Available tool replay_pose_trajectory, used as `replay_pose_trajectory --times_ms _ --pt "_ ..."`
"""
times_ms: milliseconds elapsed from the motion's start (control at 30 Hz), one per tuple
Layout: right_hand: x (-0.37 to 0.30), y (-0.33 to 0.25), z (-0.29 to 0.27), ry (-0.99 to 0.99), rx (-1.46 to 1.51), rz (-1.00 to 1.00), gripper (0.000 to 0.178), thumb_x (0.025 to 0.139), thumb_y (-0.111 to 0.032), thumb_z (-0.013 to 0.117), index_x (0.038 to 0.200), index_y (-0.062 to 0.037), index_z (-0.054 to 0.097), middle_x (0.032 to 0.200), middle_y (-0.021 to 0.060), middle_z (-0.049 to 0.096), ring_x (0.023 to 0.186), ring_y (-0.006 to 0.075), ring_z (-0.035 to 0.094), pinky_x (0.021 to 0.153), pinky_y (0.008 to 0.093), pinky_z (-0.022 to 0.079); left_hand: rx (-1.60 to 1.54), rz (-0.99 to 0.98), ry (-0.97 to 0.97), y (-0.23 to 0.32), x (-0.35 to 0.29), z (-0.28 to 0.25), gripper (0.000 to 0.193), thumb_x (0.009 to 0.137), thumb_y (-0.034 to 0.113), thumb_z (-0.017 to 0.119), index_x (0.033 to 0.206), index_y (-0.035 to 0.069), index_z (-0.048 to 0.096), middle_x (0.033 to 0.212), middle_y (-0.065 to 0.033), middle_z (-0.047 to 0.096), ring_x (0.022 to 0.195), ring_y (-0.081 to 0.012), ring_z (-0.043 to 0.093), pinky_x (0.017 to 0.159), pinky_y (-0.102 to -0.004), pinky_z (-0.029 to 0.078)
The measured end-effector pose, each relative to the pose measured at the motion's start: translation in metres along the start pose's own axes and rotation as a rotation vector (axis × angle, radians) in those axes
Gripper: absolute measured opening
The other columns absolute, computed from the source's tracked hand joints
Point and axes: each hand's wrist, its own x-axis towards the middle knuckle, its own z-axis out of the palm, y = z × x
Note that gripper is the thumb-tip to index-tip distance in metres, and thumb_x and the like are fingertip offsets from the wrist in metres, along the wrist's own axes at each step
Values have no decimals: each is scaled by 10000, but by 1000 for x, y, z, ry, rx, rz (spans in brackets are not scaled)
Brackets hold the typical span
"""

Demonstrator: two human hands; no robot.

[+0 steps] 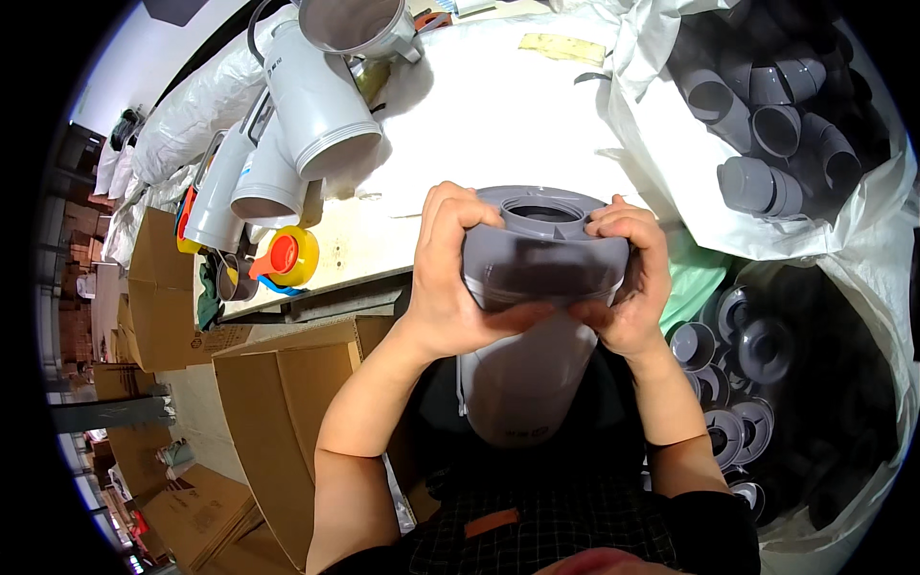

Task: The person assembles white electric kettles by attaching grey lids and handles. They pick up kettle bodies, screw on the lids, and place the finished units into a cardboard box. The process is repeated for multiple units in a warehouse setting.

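Observation:
Both my hands are closed around a dark grey plastic flask collar [546, 251] with a round threaded opening on top. My left hand [448, 278] grips its left side, fingers over the top edge and thumb across the front. On the other side my right hand [632, 273] holds it the same way. Right beneath the collar a lighter grey flask body [527, 383] stands slightly tilted against my lap, its printed side toward me. Whether the collar is seated on the body is hidden by my thumbs and shadow.
Several grey jug bodies [321, 105] lie on the white-covered table [479, 115] at left, near a yellow and red tape roll [297, 257]. An open cardboard box [287, 412] stands left of me. At right, white sacks [661, 144] hold several grey cups and rings [747, 426].

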Motion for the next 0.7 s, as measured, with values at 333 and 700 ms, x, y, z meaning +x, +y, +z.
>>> replay_pose_trajectory --times_ms 333,700 --pt "26 -39 5 9 -420 78 505 606 -197 880 1028 -64 638 946 93 619 914 317 555 859 419 411 -201 -257 228 -11 15 59 286 995 255 580 826 25 568 805 -80 516 819 -235 487 771 -337 416" --pt "-57 50 -108 309 1263 59 447 961 -513 642 710 -159 534 710 -42 629 856 147 578 1220 426 232 -343 -1373 194 -44 -161 54 210 998 51 549 921 -13 733 865 -41 686 785 -96 597 748 -253 489"
